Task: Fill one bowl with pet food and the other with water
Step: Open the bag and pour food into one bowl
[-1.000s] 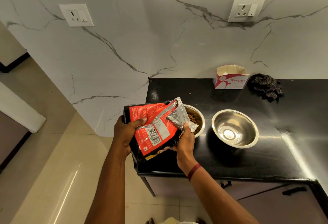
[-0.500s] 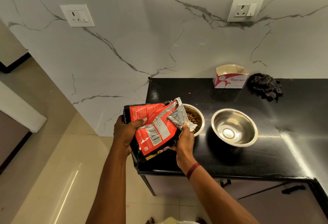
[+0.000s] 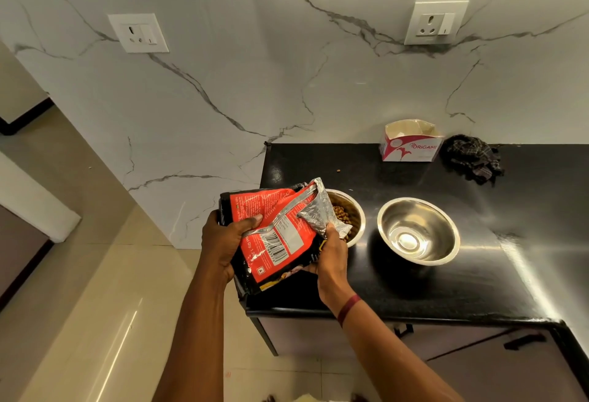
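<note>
A red and black pet food bag point(image 3: 274, 236) is tilted with its silver open mouth over the left steel bowl point(image 3: 353, 210), which holds brown kibble point(image 3: 341, 213). My left hand point(image 3: 226, 242) grips the bag's left side. My right hand point(image 3: 331, 255) holds the bag's lower right near the mouth. The bag hides the left part of that bowl. A second steel bowl point(image 3: 417, 229) stands just to the right, with nothing in it.
Both bowls sit on a black countertop point(image 3: 478, 280) near its left end. A pink and white carton point(image 3: 411, 143) and a dark cloth point(image 3: 471, 159) lie at the back by the marble wall. A stray kibble point(image 3: 338, 171) lies behind the bowls. Cabinet handles show below the counter edge.
Bag and hands stay almost as they were. A little more kibble shows in the left bowl.
</note>
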